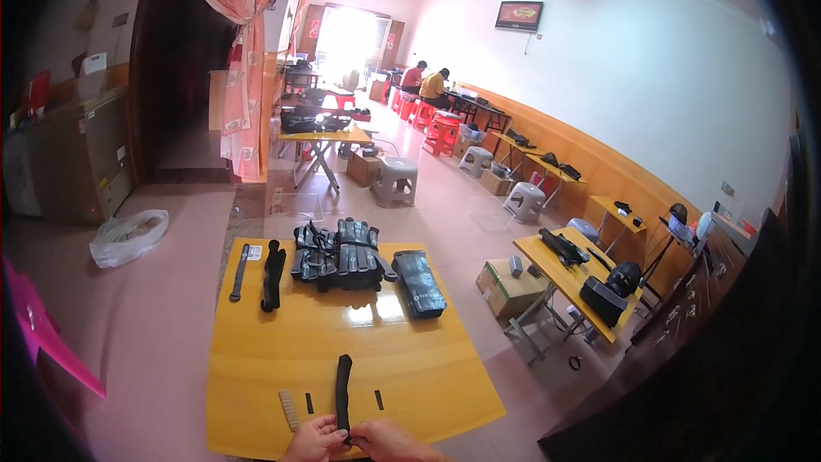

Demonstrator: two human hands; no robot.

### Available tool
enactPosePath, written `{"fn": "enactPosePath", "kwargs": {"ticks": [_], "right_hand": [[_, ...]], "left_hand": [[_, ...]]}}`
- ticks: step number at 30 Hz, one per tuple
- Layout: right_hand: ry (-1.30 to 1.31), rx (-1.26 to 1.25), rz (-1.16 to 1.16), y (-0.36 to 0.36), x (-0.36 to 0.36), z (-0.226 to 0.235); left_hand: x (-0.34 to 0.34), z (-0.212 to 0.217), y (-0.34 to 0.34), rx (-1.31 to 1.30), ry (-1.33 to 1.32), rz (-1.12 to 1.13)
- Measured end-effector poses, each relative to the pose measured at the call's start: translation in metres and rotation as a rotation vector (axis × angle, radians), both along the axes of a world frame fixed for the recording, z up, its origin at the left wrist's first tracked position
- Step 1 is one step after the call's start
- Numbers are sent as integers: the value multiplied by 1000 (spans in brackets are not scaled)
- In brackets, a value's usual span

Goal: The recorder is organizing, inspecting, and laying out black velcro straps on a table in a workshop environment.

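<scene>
Fingertips of left hand (315,440) and right hand (382,441) pinching black strap (343,392) end.
Could slip sideways, nudging small black pieces (379,399) and comb-like strip (288,410) off yellow table (256,351).

The single head view looks steeply down from above and forward over a yellow table (256,351), wide and bent at the rim. The fingers (329,438) sit nearest, at the bottom edge; the long room stretches far beyond them.

A red-framed screen (518,14) hangs high on the white wall; a brown carton (500,285) sits between tables.
</scene>
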State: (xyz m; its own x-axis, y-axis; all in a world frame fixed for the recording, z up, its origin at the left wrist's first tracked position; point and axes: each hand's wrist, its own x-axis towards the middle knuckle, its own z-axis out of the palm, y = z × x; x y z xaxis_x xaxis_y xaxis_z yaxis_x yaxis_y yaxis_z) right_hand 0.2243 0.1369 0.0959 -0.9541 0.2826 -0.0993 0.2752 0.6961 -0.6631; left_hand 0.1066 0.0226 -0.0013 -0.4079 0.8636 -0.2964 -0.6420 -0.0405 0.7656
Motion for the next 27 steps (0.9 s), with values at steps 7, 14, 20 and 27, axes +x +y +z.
{"fn": "enactPosePath", "kwargs": {"ticks": [7,14,20,27], "right_hand": [[22,94,39,0,-3,-15],[274,-111,-48,-3,-8,-53],[245,-55,86,1,-6,-36],[271,164,262,6,-10,-26]], "left_hand": [[2,-1,0,6,-14,44],[3,18,-1,70,34,13],[12,22,-6,92,55,72],[5,34,-16,70,-144,-101]]}}
